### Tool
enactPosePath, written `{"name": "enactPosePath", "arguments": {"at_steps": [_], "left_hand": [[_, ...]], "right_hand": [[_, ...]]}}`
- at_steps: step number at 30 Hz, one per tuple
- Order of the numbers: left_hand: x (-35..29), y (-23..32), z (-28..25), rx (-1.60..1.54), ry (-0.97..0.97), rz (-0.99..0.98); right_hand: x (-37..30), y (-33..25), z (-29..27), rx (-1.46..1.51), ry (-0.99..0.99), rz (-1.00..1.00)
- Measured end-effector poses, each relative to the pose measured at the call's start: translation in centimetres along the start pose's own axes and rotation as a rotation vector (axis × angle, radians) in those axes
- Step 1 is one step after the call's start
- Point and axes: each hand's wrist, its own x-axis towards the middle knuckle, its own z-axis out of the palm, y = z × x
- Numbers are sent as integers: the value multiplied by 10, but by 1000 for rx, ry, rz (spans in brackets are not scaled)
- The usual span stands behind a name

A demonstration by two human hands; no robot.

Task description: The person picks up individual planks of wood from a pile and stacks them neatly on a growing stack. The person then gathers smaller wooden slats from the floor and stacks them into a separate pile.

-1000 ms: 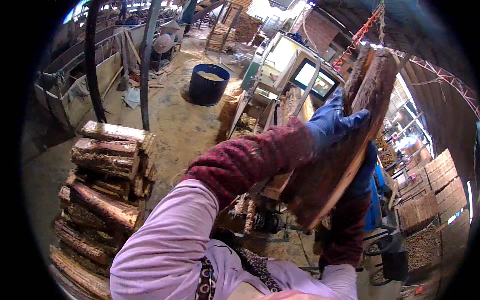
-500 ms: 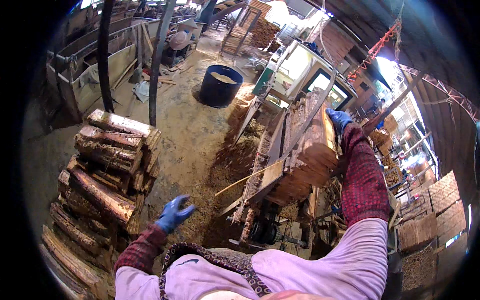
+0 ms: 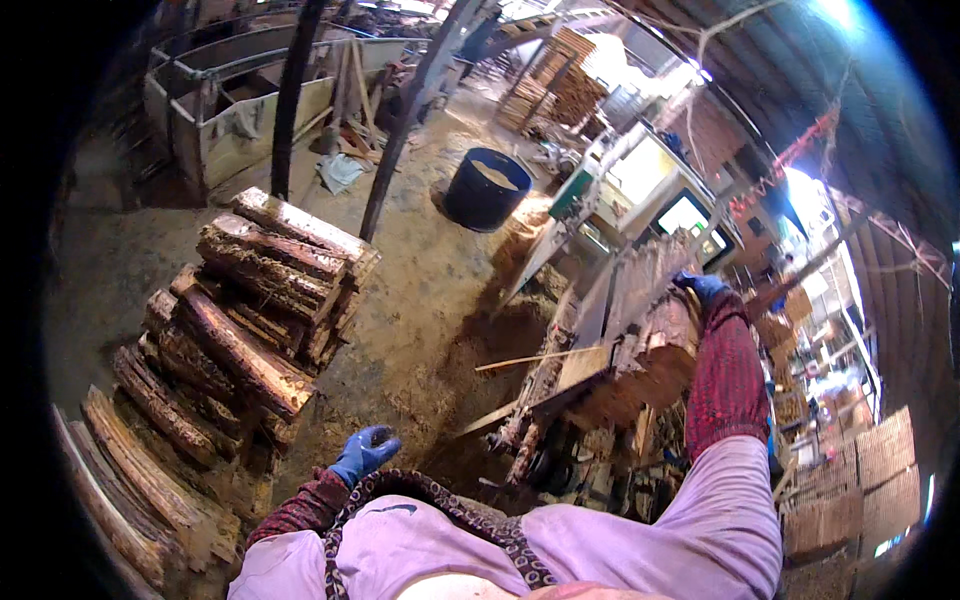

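Observation:
My right hand [image 3: 703,286], in a blue glove, reaches far forward on a stretched arm. Its fingers bend over the far upper edge of a wooden slab at the right side of a thick stack of slabs [image 3: 660,330]; the fingertips are small and partly hidden. The stack rests on a machine bed [image 3: 535,415] in front of me. My left hand [image 3: 365,453], also blue-gloved, hangs near my waist, empty, with loosely curled fingers apart from the thumb. Nearest to it on the left is a pile of split logs [image 3: 250,370], some with bark.
A black tub [image 3: 487,190] of pale sawdust stands ahead on the dusty floor. Beyond the stack is a pale machine cabin [image 3: 640,185] with windows. Dark posts [image 3: 400,130] rise at the left. A thin stick [image 3: 530,360] juts from the machine bed. Stacked boards [image 3: 850,480] stand at the right.
My view has turned left, so the logs, tub and machine appear further right. My left hand has dropped nearer my body, its fingers more curled. My right hand remains at the stack's far upper edge.

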Motion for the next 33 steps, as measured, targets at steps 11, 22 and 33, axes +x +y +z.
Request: {"name": "enactPosePath", "arguments": {"at_steps": [11,22,33], "left_hand": [[-2,-22,-33,-4,5,45],[-20,-67,-48,-1,143,-11],[-51,-62,-59,-75,145,-59]], "right_hand": [[-73,-6,28,105,-298,-319],[-150,-108,61,563,-12,29],[-210,-60,16,-59,154,119]]}}
